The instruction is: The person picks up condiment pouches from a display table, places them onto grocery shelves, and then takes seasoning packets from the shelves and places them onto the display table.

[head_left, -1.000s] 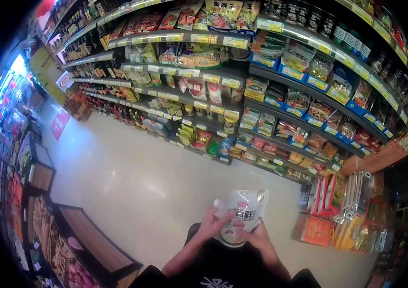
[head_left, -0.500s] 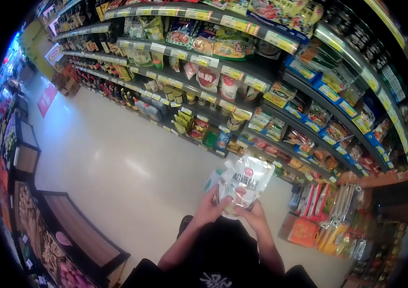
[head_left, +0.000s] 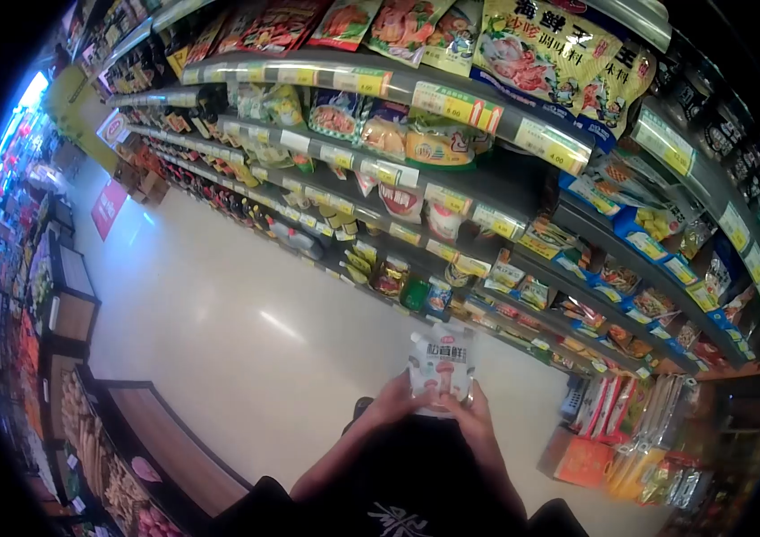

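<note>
The left hand [head_left: 392, 400] and right hand [head_left: 477, 413], fingers half closed, both grip the lower part of a white plastic pouch with mushroom picture [head_left: 444, 360], above the pale glossy floor [head_left: 219, 313]. Beyond it, yellow printed bags [head_left: 532, 58] sit at the front edge of a grey shelf [head_left: 401, 89]. Leftward stands a black-edged wooden produce stand [head_left: 161, 438]; rightward, an orange-red flat packet [head_left: 584, 462].

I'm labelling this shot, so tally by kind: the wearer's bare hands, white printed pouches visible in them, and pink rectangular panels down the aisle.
Bare left hand and bare right hand: 2
White rectangular pouch with dark lettering: 1 visible
Pink rectangular panel: 1
Total: 4
</note>
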A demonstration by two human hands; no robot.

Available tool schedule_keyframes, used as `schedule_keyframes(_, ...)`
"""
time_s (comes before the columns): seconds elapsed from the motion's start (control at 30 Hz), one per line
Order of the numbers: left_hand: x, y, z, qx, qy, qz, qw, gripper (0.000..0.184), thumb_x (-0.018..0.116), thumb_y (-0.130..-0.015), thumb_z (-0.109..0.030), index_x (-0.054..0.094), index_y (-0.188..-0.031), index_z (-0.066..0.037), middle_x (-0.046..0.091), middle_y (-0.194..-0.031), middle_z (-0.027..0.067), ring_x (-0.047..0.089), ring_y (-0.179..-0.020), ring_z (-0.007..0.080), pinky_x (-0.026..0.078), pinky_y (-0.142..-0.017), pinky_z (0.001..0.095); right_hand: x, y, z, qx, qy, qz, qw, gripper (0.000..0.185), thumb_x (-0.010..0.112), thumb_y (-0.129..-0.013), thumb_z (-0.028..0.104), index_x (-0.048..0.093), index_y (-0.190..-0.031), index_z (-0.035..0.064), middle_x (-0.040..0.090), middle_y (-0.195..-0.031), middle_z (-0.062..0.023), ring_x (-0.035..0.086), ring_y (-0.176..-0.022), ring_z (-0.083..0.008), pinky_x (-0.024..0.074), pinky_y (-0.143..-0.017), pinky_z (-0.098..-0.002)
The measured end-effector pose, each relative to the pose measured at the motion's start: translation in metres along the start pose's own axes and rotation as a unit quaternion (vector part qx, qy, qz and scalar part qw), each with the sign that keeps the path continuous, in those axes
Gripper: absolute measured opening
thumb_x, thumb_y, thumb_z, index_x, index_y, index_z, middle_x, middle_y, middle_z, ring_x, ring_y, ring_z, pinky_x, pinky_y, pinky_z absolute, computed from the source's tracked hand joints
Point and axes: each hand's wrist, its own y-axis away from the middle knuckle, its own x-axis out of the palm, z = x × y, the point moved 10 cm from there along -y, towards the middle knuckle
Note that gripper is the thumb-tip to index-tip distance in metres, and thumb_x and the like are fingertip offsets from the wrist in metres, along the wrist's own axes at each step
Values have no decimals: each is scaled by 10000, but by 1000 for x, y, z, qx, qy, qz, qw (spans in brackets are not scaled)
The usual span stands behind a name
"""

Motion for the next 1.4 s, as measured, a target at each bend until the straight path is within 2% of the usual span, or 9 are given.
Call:
schedule_keyframes(0.3, -26, -69, -68, 19, -45, -12, 999, 474, 752, -804, -135, 535, -1194, 25, 647, -1033, 84, 593, -934, 122, 496, -828, 288, -13, -68, 54, -84, 111, -52, 989, 649, 724, -786, -4, 345, -1313, -10, 548, -1166, -102, 559, -1062, -174, 463, -917, -305)
schedule_keyframes(0.63, -38, -142, -142, 178, -64, -3, 982, 459, 750, -798, -108, 538, -1190, 2, 643, -1034, 65, 571, -958, 93, 495, -803, 281, -3, -123, 146, -149, 195, -95, 965, 298, 664, -879, 109, 571, -1134, -14, 651, -1021, -53, 589, -910, -91, 468, -816, -243)
schedule_keyframes(0.73, -47, -176, -162, 168, -25, -19, 985, 561, 748, -796, -107, 464, -1268, -3, 597, -1152, 102, 577, -986, 113, 499, -810, 285, 1, -149, 176, -202, 204, -144, 947, 283, 650, -892, 124, 574, -1128, -13, 653, -1020, -55, 589, -901, -88, 467, -802, -239)
schedule_keyframes(0.83, -61, -191, -198, 298, -108, -78, 945, 636, 737, -797, -100, 392, -1323, -8, 557, -1201, 141, 568, -1041, 153, 518, -779, 287, 9, -167, 201, -249, 194, -181, 931, 285, 636, -901, 131, 580, -1141, -13, 647, -1035, -59, 582, -928, -103, 459, -818, -246)
schedule_keyframes(0.93, -73, -209, -193, 230, -15, -93, 969, 599, 714, -808, -89, 389, -1304, -5, 500, -1256, 161, 547, -1079, 219, 507, -836, 329, 21, -180, 227, -301, 212, -221, 903, 260, 624, -913, 139, 571, -1108, -25, 659, -992, -57, 586, -866, -78, 464, -767, -232)
schedule_keyframes(1.0, -71, -203, -215, 352, -137, -175, 909, 471, 693, -805, -63, 449, -1204, -8, 444, -1260, 170, 511, -1100, 317, 441, -918, 394, 28, -187, 243, -368, 234, -242, 867, 250, 608, -922, 140, 564, -1093, -36, 662, -984, -65, 583, -854, -73, 468, -738, -239)
schedule_keyframes(1.17, -39, -229, -255, 425, -272, -153, 849, 402, 636, -768, 21, 484, -1138, -14, 467, -1151, 192, 482, -1068, 388, 422, -898, 446, 50, -189, 279, -442, 476, -338, 681, 227, 471, -956, 142, 529, -1031, -65, 632, -871, -215, 614, -804, -379, 462, -703, -418)
schedule_keyframes(1.27, -25, -249, -263, 407, -296, -115, 857, 436, 583, -762, 34, 465, -1180, -5, 484, -1131, 208, 479, -1081, 404, 423, -904, 457, 41, -195, 289, -486, 420, -356, 679, 226, 473, -953, 137, 525, -1034, -68, 634, -863, -219, 621, -804, -363, 465, -708, -412)
schedule_keyframes(1.4, -14, -288, -249, 349, -331, -73, 874, 506, 544, -762, 37, 433, -1253, -10, 475, -1197, 229, 465, -1135, 410, 412, -955, 461, -4, -247, 285, -343, 389, -367, 772, 266, 508, -926, 129, 569, -1029, -108, 649, -935, -235, 635, -850, -330, 469, -746, -391)
